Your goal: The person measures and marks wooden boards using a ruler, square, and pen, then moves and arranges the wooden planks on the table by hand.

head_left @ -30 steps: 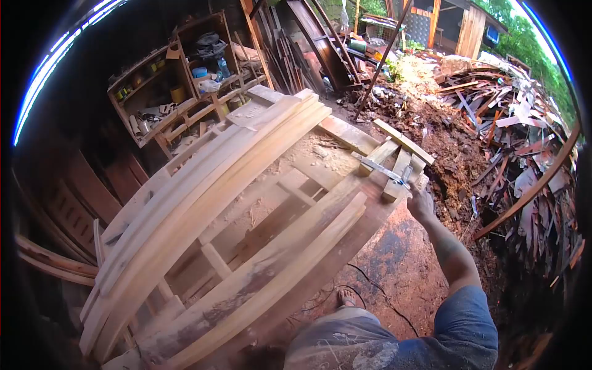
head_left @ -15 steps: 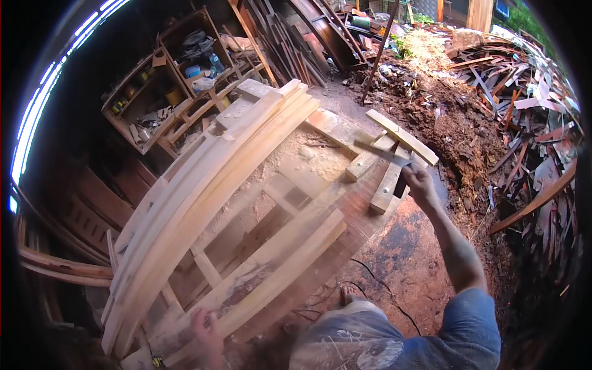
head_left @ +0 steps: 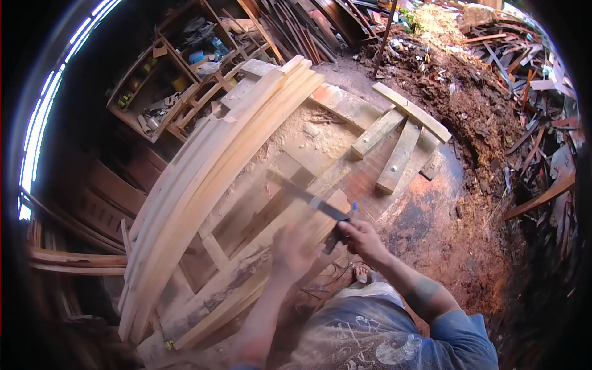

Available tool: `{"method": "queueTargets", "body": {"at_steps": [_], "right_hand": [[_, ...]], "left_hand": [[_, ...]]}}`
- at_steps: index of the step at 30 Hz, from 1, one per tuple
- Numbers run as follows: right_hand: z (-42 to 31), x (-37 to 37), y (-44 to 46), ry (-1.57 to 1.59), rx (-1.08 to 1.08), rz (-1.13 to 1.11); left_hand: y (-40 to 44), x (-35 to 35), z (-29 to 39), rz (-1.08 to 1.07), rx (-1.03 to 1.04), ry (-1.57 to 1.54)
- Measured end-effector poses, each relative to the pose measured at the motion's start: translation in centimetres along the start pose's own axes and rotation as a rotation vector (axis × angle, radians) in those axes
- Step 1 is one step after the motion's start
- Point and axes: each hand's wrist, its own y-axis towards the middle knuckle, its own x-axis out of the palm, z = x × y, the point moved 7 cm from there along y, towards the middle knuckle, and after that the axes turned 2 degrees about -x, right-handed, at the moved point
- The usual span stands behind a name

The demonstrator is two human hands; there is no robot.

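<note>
Try square (head_left: 330,209) is gripped in the right hand (head_left: 364,240). Left hand (head_left: 295,250) blurs nearby; cannot tell its opening or hold

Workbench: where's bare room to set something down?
On the workbench, the reddish strip between the wooden blocks and the far end of the pale board. Floor between those blocks and the right forearm looks mostly bare. Crowded: along the stacked boards, and around the left hand, right hand and bladed tool.

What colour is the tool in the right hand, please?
Near the right hand, the tool looks dark, almost black; the head view shows it best.
</note>
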Motion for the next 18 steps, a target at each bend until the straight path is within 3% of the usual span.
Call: {"method": "queueTargets", "body": {"at_steps": [3,9,18], "right_hand": [[2.5,1.6,2.2,-0.019,-0.044,-0.009],[3.5,0.7,4.3,-0.182,0.034,-0.015],[1.9,1.3,3.6,0.028,-0.015,-0.062]], "left_hand": [[1.0,1.8,-0.8,-0.010,0.143,0.037],[2.2,4.2,-2.4,-0.222,0.147,0.003],[2.1,5.0,-2.4,-0.259,0.123,0.090]]}}
